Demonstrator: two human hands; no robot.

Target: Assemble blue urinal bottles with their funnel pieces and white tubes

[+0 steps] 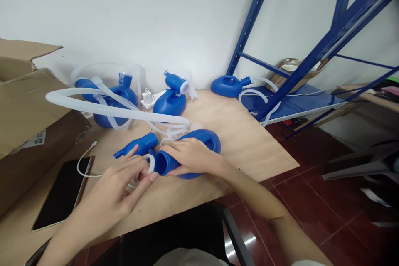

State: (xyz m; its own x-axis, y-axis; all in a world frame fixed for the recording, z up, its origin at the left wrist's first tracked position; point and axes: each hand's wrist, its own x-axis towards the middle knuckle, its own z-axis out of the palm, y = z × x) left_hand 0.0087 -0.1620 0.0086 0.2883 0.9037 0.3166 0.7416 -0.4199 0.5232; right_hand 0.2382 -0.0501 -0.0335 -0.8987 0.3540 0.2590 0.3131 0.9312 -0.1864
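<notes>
My right hand [191,156] lies closed over a blue plastic bottle [202,141] on its side on the wooden table [243,137], gripping it near the neck. My left hand [124,183] pinches a white ring [151,163] at the bottle's open mouth. A blue connector piece [139,145] lies just behind the left fingers. A white corrugated hose [109,110] runs from the left across to the bottle's top.
Two more blue bottles [116,95] [171,99] with clear tubing stand at the back, another [227,85] at the far right corner. A white power strip [151,97], a dark tablet [62,193] with a cable, a cardboard box [25,104] on the left, blue metal shelving [311,54] on the right.
</notes>
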